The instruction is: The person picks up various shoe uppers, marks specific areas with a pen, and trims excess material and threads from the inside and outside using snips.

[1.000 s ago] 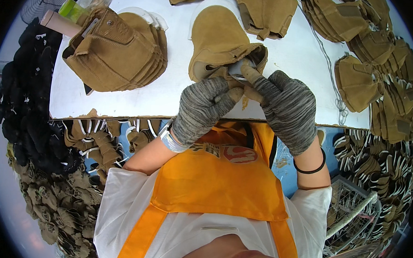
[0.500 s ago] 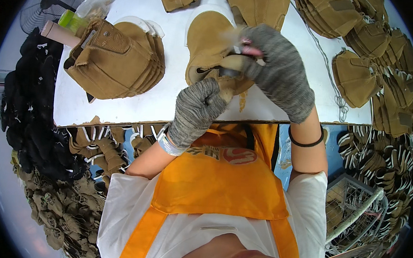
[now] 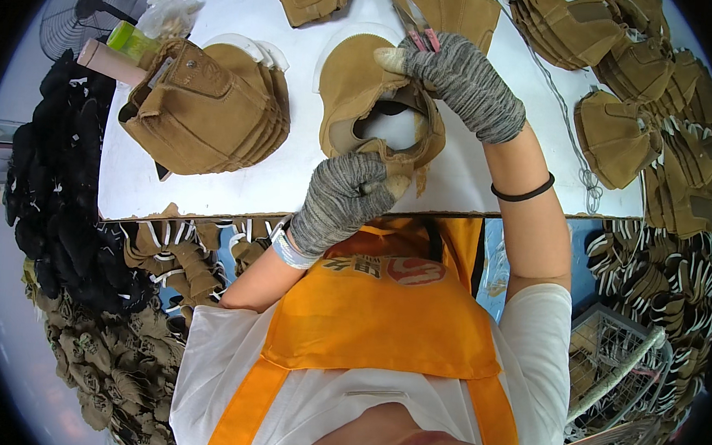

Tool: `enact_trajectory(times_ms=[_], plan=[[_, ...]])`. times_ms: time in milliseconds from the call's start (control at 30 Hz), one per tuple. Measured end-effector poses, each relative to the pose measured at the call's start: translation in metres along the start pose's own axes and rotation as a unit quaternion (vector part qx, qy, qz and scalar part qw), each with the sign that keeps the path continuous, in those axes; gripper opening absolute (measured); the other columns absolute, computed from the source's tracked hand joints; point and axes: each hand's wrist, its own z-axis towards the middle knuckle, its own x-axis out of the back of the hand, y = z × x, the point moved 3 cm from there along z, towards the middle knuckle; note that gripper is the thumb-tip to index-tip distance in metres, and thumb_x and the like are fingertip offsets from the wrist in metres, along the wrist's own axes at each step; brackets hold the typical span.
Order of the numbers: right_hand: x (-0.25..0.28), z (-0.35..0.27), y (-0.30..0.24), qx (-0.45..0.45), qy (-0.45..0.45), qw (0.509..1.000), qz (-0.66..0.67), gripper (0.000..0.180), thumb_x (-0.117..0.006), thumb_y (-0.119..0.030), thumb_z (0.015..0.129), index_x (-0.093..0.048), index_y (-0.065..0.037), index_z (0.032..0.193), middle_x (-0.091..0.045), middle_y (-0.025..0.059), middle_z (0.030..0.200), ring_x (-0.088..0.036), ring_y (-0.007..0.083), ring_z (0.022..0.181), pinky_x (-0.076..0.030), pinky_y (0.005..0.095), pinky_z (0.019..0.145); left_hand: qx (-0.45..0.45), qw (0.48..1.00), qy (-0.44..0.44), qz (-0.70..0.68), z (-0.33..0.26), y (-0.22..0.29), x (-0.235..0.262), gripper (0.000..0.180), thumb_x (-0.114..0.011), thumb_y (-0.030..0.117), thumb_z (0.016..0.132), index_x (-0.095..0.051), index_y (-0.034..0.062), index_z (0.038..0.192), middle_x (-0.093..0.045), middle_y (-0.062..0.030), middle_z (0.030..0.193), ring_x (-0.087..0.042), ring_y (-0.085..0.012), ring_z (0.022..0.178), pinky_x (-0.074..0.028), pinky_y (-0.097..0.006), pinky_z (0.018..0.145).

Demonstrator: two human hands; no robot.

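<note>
A tan suede shoe upper lies opened on the white table, its inside showing. My left hand, in a grey knit glove, grips the upper's near edge at the table's front. My right hand, also gloved, reaches to the far edge and pinches it with thumb and fingers. A small pink-handled tool sticks out from between the right hand's fingers. I wear an orange apron.
A stack of tan uppers sits on the left of the table, with a green bottle and a cardboard tube behind it. More tan stacks line the right. A fan, black pieces and a wire basket surround the table.
Both hands held the upper close to my chest. The right hand has since stretched away to the far edge, spreading the upper open on the table, while the left stays at the near edge.
</note>
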Motion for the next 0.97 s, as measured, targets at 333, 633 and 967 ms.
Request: enact_trajectory(times_ms=[333,633,967], plan=[[0.023,-0.009,-0.02,-0.257,0.056,0.889,0.375,0.031,-0.06,-0.031,0.094,-0.066,-0.007,0.112,-0.064,0.0088,0.109,-0.061,0.0161,0.093,-0.048,0.0279,0.085,-0.098,0.988,-0.073,0.094,-0.016,0.01,-0.004,0.013,-0.072,0.017,0.079,-0.071,0.0087,0.09,-0.062,-0.0079,0.078,-0.061,-0.0287,0.067,-0.049,-0.037,0.058],[0.033,-0.03,-0.02,-0.19,0.183,0.775,0.574,0.031,-0.069,-0.033,0.088,-0.064,-0.004,0.097,-0.065,0.0043,0.086,-0.063,0.0153,0.08,-0.051,0.0263,0.072,-0.112,0.982,-0.063,0.137,-0.011,0.032,-0.002,0.015,-0.068,0.021,0.083,-0.069,0.0065,0.087,-0.063,-0.0101,0.079,-0.06,-0.0318,0.066,-0.048,-0.039,0.059],[0.056,-0.026,-0.047,-0.082,0.148,0.797,0.579,0.037,-0.064,-0.043,0.09,-0.055,-0.008,0.082,-0.046,0.0014,0.076,-0.045,0.0177,0.074,-0.043,0.0361,0.081,-0.008,1.0,-0.011,-0.006,-0.017,0.03,0.008,0.02,-0.069,0.024,0.083,-0.072,0.0105,0.098,-0.068,-0.0101,0.088,-0.066,-0.0231,0.074,-0.053,-0.037,0.064]])
